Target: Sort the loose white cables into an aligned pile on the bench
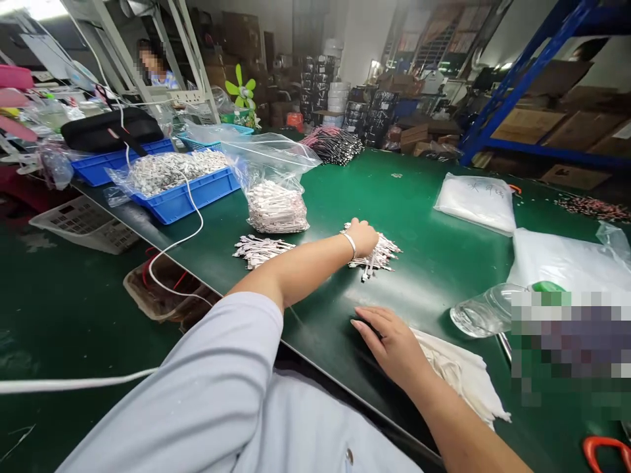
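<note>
My left hand point(363, 238) reaches across the table, a silver bracelet on its wrist. Its fingers curl down, closed, into a loose pile of short white cables point(373, 264), and the fingertips are hidden. Nearer to me, my right hand point(392, 341) rests low over the table top, fingers stretched out and nothing in them. Just beyond my left forearm lies a second pile of white cables point(261, 249). Behind that stands an open clear plastic bag point(277, 207) filled with bundles of the same white pieces.
Blue trays point(190, 200) heaped with white parts stand at the left, a white cord point(200, 220) trailing past them. To the right are a white cloth point(466, 368), a clear jar point(480, 312), white bags point(476, 200) and orange handles point(606, 447). Black-and-pink cables point(335, 144) lie at the back.
</note>
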`<move>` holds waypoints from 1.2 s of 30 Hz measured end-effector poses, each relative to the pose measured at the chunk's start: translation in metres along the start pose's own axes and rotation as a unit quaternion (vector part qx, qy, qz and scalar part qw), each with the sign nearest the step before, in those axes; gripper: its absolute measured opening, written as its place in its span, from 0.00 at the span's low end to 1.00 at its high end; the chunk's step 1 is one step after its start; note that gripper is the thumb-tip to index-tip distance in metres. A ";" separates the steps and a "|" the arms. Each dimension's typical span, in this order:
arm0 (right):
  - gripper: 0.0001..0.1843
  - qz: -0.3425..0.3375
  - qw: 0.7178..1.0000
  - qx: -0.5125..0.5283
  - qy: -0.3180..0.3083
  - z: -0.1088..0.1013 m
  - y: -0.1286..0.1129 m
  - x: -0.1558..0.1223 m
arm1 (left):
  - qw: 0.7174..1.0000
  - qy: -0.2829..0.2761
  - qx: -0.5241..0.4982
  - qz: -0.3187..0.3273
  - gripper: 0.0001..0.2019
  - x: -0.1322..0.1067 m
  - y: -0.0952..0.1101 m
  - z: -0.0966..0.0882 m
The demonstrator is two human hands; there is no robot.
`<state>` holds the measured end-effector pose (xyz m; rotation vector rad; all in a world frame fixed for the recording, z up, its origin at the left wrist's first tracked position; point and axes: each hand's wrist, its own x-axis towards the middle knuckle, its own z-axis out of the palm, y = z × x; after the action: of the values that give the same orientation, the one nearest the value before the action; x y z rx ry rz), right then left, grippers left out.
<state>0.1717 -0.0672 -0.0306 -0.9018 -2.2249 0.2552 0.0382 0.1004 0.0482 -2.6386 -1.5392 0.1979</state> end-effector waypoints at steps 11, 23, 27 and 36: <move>0.16 0.005 1.000 0.013 -0.009 0.004 0.000 -0.001 | 0.998 -0.029 0.014 -0.062 0.18 0.012 0.013 -0.012; 0.19 0.050 0.992 -0.079 -0.084 0.003 0.011 0.036 | 0.999 -0.015 -0.007 -0.028 0.20 0.005 -0.001 -0.023; 0.15 0.141 0.982 -0.126 0.000 -0.001 0.050 0.086 | 0.999 -0.008 -0.021 -0.033 0.19 -0.001 -0.001 -0.027; 0.11 0.419 0.899 -0.023 0.126 0.031 0.080 0.130 | 0.997 -0.014 -0.050 -0.057 0.18 0.003 -0.023 -0.022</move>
<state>0.1276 0.0811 -0.0154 -1.7777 -1.4953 0.4441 0.0237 0.1146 0.0731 -2.6215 -1.7463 0.1549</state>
